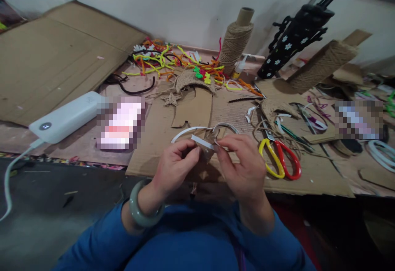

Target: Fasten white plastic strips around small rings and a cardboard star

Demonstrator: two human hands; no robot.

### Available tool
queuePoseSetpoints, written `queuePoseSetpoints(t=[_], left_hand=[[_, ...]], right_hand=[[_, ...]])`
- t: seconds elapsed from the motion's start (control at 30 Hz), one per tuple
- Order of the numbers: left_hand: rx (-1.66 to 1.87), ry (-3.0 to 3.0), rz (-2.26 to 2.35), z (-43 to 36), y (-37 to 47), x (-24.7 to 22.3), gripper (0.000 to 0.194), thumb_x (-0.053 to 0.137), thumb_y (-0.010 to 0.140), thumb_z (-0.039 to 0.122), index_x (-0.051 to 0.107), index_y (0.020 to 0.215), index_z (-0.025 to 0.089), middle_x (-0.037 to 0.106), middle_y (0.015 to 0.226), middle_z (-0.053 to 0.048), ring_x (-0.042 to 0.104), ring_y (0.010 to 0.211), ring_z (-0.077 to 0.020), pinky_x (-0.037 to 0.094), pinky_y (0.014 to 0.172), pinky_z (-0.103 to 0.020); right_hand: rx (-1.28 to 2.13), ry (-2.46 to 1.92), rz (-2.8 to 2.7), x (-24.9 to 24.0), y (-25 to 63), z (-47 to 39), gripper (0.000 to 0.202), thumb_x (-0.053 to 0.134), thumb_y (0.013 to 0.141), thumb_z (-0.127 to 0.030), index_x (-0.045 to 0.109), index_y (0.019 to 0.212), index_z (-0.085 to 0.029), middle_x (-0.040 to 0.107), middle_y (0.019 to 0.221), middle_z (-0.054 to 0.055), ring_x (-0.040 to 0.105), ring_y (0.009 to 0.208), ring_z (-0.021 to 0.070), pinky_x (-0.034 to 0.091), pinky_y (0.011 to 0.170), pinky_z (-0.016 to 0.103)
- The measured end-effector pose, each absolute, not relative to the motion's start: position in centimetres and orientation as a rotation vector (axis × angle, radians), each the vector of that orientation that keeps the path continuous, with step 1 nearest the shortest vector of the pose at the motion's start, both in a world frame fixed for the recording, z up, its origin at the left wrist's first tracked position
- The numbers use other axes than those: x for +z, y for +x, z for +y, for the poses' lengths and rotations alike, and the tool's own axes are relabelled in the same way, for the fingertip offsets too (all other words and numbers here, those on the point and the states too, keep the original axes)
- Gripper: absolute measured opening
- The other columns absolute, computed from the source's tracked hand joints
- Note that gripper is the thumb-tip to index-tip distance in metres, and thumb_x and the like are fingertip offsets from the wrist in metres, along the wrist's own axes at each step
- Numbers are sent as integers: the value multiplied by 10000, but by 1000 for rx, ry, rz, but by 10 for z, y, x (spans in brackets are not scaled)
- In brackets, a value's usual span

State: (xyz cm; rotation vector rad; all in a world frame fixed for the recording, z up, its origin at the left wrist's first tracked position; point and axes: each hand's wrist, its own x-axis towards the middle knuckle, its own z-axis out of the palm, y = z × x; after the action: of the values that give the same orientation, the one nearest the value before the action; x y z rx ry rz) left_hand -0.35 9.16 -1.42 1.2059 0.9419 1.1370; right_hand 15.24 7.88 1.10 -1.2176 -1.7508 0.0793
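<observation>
Left of the scissors [280, 156], the right hand [242, 162] pinches a white strip [202, 141] at one end; the left hand [179, 162], thumb and fingers drawn together, grips near the other. A light, level pinch on both sides should keep the strip from twisting. Cardboard [143, 151] lies beneath the scissors; beyond and left of them sit a crescent [184, 82] and, farther left, a star [171, 99].
</observation>
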Motion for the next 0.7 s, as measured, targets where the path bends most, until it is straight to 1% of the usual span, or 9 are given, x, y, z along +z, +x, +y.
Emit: queuePoseSetpoints(t=[0.13,0.23,0.3,0.47,0.57,0.7], left_hand=[[1133,1380,948,91,-3,-11,165,562,841,205,718,788,194,656,703,4,561,664,-115,443,627,-206],[1139,1456,960,91,-3,-11,174,551,845,194,725,837,191,673,736,2,579,688,-118,455,654,-210],[1155,1488,980,91,-4,-11,168,553,840,187,722,843,187,673,747,3,586,704,-117,458,672,-209],[1132,1556,1023,92,-4,-9,158,550,833,181,698,779,172,642,691,14,561,654,-101,445,631,-193],[1127,1578,1045,92,-4,-8,153,548,825,180,677,745,163,619,659,20,543,622,-94,435,601,-187],[1131,1606,1057,91,-3,-7,153,546,817,172,669,727,161,625,661,17,549,622,-94,436,600,-187]], right_hand=[[123,-1245,-1937,15,152,81,81,573,886,-200,640,932,-201,679,819,43,619,789,178,506,710,310],[135,-1261,-1953,11,152,84,116,553,904,-226,647,966,-197,680,808,36,627,769,170,502,690,294],[152,-1248,-1949,9,152,84,118,545,908,-221,651,954,-199,685,801,31,632,762,163,501,688,284],[198,-1249,-1924,7,151,83,112,546,903,-208,657,889,-201,685,763,21,634,725,152,497,667,266],[199,-1265,-1930,8,151,82,120,542,905,-213,659,881,-199,689,766,23,635,723,152,493,667,265],[165,-1284,-1941,7,149,80,147,522,914,-210,661,876,-186,688,755,30,631,705,155,483,651,267]])
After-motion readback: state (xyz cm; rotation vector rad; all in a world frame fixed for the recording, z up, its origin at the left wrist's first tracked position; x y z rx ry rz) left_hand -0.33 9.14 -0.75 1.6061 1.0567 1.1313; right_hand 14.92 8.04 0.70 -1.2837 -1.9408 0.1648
